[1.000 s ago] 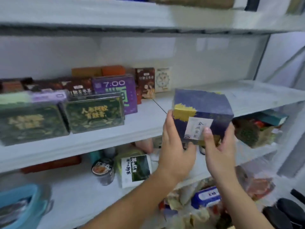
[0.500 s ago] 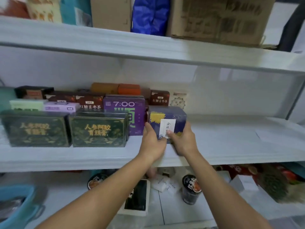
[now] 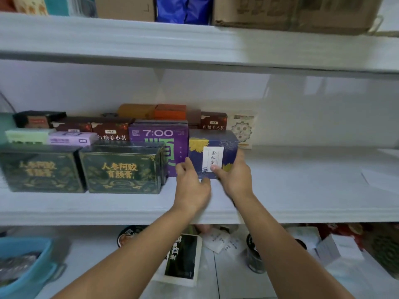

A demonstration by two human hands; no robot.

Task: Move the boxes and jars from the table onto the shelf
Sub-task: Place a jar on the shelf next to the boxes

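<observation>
A dark blue box (image 3: pixel 226 143) with yellow flowers and a white label stands on the middle shelf (image 3: pixel 302 180), tight against the right side of a purple "7:00" box (image 3: pixel 159 139). My right hand (image 3: pixel 234 180) holds it, thumb on the label and fingers round its right side. At the box's lower left front corner is my left hand (image 3: pixel 192 186), its thumb lying just under the bottom edge. Below the shelf, on the white table (image 3: pixel 226 275), stand two dark jars (image 3: pixel 254 255) (image 3: pixel 129 235) and a green-and-white box (image 3: pixel 181 257).
Two dark green boxes (image 3: pixel 121 167) and several smaller boxes fill the shelf's left half. Its right half is bare white board. The shelf above (image 3: pixel 194 42) carries cardboard boxes (image 3: pixel 291 11). A blue basket (image 3: pixel 23 262) sits at lower left, with packets at lower right.
The blue box went from mid-air onto the middle shelf and now stands against the purple box. My left thumb has slipped off its front face down to the bottom edge.
</observation>
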